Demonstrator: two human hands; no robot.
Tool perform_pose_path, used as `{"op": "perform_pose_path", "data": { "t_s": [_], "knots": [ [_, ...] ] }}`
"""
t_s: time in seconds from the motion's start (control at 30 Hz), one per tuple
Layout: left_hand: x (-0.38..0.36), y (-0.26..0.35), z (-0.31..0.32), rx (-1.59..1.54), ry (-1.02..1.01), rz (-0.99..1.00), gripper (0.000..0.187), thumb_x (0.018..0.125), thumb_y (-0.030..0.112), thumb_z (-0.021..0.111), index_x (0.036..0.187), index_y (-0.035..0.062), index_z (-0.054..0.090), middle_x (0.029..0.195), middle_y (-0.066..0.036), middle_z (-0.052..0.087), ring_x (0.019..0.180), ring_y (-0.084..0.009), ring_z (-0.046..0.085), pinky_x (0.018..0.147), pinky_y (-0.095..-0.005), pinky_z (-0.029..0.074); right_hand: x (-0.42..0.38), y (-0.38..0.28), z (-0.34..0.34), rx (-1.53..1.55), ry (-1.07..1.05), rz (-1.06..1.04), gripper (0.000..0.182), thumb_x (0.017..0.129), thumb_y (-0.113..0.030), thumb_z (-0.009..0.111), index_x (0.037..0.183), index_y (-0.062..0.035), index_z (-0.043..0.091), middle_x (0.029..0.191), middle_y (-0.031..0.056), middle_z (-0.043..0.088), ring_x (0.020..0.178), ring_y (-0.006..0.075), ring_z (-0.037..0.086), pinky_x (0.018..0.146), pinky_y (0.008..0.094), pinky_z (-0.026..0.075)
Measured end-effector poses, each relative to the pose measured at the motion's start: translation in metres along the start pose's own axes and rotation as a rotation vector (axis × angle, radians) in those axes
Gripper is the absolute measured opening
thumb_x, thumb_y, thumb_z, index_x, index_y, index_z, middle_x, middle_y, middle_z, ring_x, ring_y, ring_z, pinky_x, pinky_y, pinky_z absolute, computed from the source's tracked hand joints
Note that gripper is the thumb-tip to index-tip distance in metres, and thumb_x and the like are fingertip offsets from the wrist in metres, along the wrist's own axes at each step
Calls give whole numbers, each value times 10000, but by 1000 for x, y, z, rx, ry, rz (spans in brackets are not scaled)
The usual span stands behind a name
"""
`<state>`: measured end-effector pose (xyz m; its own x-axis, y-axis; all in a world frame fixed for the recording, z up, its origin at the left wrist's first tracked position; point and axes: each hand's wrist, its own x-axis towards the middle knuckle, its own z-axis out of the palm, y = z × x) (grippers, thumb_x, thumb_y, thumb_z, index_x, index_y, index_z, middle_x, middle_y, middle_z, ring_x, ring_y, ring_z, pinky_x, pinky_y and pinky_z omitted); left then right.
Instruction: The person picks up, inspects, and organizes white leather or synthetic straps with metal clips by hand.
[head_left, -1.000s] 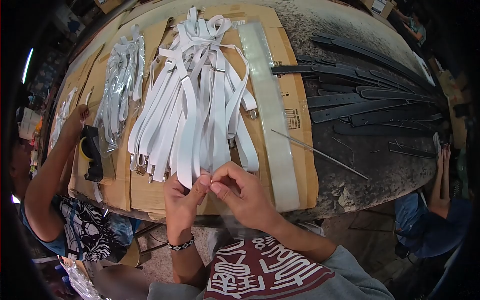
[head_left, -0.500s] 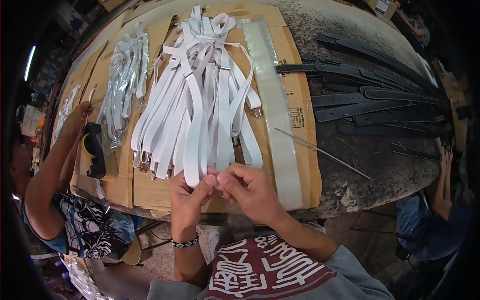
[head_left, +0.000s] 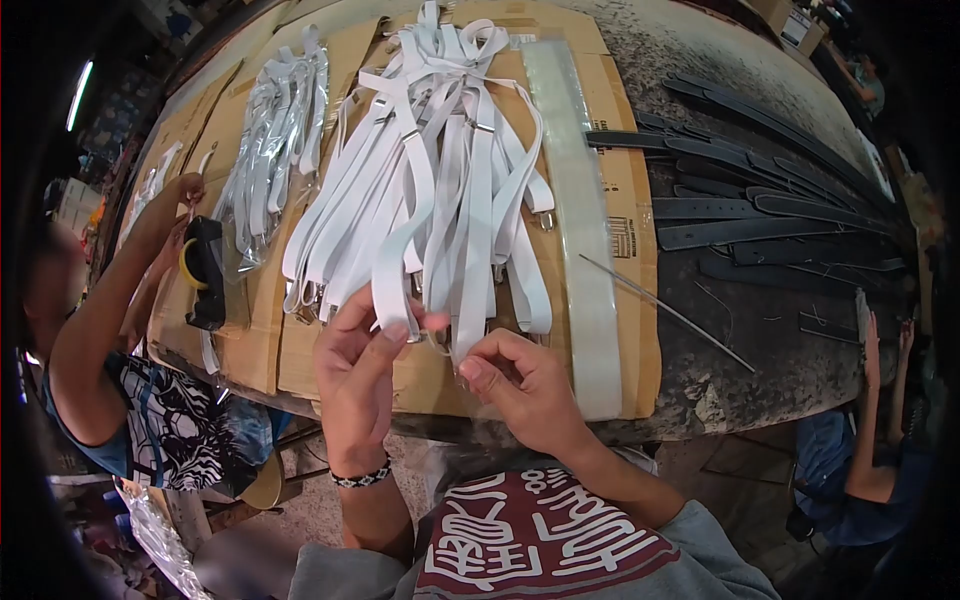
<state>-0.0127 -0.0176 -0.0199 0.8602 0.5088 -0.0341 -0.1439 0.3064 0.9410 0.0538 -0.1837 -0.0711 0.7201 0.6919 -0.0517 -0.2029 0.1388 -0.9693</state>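
White strap (head_left: 392, 290) end pinched between left hand (head_left: 352, 375) fingers (head_left: 392, 335)

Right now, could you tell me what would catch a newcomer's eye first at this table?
The heap of white straps fanned over the cardboard at mid-table stands out first. At its near edge the left hand and right hand pinch the strap ends. To the right, black belts lie in rows on the bare tabletop.
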Motion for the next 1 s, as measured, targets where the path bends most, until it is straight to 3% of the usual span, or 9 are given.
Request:
{"op": "perform_pose_path", "data": {
  "t_s": [0.07,0.37,0.5,0.73,1.0],
  "knots": [
    [4,3,-2,-23,-14,45,427,937,28,662,1328,-97,547,1121,-170,688,1066,-295,704,1015,-402,498,-1,-2,1,-14,-8,4,202,1008,-182,650,968,13,619,765,-7,580,714,45,479,641,233,422],
    [3,0,16,-135,-110,-31,527,941,35,666,1405,-67,439,1220,-236,653,1117,-338,691,1007,-433,528,-3,-8,3,-67,-29,5,186,988,-159,669,977,21,622,796,44,634,736,65,534,654,262,455],
    [2,-1,22,-96,-105,-66,546,935,96,690,1394,-60,439,1236,-241,629,1102,-312,696,998,-408,545,-3,-10,2,-124,-35,-7,182,982,-158,673,979,19,629,803,70,653,727,92,576,653,283,471],
    [1,-11,20,-83,-85,-74,535,949,82,683,1407,-47,439,1243,-248,631,1119,-317,692,982,-403,550,-3,-14,1,-180,-28,-39,186,976,-158,677,977,21,625,819,84,649,722,131,598,668,303,483],
    [5,-14,19,-63,-51,-45,522,942,77,702,1391,-33,458,1227,-236,646,1119,-317,692,969,-398,548,-4,-8,3,-159,-30,-89,159,972,-128,682,1001,18,625,838,70,656,723,107,593,663,283,481]
  ]
}}
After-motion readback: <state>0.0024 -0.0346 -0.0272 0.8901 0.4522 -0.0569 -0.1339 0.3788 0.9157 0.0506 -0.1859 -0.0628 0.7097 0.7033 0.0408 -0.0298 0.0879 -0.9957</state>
